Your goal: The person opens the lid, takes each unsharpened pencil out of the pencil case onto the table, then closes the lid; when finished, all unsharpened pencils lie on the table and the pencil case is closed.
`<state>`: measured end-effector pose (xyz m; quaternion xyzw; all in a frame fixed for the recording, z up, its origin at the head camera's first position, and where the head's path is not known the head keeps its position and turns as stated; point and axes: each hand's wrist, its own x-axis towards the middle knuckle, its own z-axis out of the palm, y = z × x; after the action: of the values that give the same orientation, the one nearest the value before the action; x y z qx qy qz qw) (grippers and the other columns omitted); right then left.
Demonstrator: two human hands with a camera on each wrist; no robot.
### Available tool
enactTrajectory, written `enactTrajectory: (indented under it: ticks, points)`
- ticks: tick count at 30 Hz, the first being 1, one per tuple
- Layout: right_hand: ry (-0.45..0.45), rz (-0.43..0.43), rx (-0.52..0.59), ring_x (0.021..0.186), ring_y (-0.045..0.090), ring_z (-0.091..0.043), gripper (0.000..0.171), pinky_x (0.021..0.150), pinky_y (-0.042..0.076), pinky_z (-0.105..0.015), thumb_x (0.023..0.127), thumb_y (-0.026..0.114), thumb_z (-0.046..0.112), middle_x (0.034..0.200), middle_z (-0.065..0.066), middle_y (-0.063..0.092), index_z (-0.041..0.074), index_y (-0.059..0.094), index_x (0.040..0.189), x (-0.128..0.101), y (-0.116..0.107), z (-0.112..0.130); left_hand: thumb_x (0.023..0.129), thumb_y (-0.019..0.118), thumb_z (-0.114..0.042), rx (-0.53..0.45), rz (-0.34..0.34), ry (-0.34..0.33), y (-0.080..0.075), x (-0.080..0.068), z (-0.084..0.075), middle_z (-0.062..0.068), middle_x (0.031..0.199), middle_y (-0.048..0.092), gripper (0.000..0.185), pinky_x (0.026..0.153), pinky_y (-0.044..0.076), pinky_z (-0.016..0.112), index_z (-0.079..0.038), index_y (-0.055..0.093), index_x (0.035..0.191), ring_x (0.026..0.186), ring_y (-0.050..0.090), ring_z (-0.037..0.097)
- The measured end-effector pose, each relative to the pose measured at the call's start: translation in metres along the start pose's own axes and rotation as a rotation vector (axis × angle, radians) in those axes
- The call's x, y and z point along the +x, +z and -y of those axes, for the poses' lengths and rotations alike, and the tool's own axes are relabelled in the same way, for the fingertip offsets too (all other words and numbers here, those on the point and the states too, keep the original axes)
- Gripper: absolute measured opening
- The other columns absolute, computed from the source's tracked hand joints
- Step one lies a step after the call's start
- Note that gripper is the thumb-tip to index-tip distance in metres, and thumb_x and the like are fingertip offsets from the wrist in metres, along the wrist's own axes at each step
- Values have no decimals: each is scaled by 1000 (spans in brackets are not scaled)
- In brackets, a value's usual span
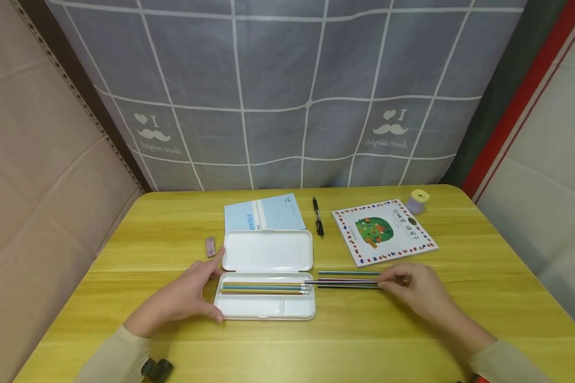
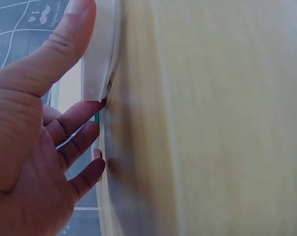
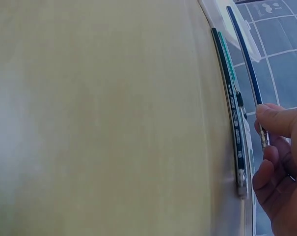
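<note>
Curtain (image 1: 287, 96): "love simple" (twice); notebook (image 1: 263, 214): "ambit".

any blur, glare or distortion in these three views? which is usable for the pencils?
Head view: sharp, evenly lit, soft shadows, wide-angle bowing at the edges; pencils and open pencil case read clearly. Left wrist view: table smeared and washed out, only the left hand fairly crisp. Right wrist view: table blurred with pale glare, but the pencils under the right hand stay legible.
</note>
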<state>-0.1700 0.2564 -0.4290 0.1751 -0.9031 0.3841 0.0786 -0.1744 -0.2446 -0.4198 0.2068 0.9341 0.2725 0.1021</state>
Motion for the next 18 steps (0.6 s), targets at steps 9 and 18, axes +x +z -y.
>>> enactTrajectory:
  ticks: [9, 18]
  points:
    - [68, 41, -28, 74, 61, -2, 15, 64, 53, -23, 86, 85, 7, 89, 10, 74, 21, 82, 89, -7, -11, -10, 57, 92, -60, 8, 0, 0, 0, 0, 0, -15, 127, 67, 149, 115, 35, 56, -2, 11, 167, 124, 48, 22]
    - [54, 39, -31, 75, 61, 0, 18, 64, 53, -23, 86, 85, 6, 90, 9, 75, 23, 81, 87, -12, -13, -16, 57, 92, -62, 21, -1, 18, 1, 0, 2, -16, 128, 67, 149, 115, 35, 56, -1, 11, 167, 124, 49, 21]
